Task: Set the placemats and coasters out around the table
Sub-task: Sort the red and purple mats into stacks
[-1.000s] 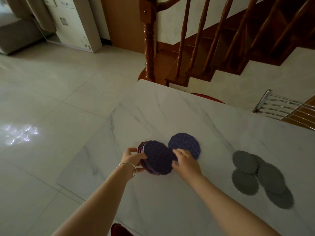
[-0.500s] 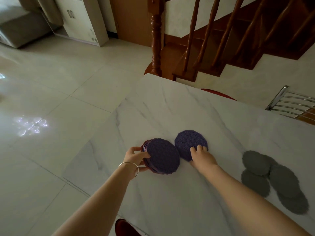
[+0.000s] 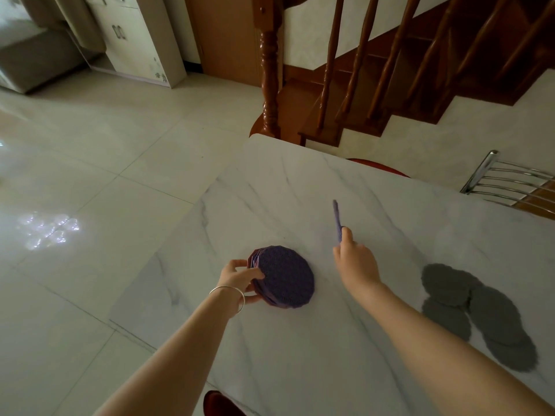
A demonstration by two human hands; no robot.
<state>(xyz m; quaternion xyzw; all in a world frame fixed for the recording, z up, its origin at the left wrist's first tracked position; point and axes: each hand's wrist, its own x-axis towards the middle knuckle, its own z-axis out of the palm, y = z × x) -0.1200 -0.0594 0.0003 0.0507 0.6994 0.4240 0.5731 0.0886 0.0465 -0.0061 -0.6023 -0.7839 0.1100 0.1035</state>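
- Purple single coaster (image 3: 337,219), seen edge-on, is pinched upright in the right hand (image 3: 356,262), raised over the marble surface (image 3: 300,181).
- The left hand (image 3: 240,279), a silver bangle (image 3: 229,295) on its wrist, curls round the side of the purple coaster stack (image 3: 285,277), which rests on the surface near its left edge.
- Grey coasters (image 3: 477,313) lie overlapping well to the right.
- A metal chair back (image 3: 510,184) stands at the far right edge.

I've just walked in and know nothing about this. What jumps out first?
Two bare arms reach over a white marble table. The left hand grips a stack of purple mats near the table's edge, while the right hand pinches a single purple mat edge-on above the tabletop. Overlapping grey mats lie to the right.
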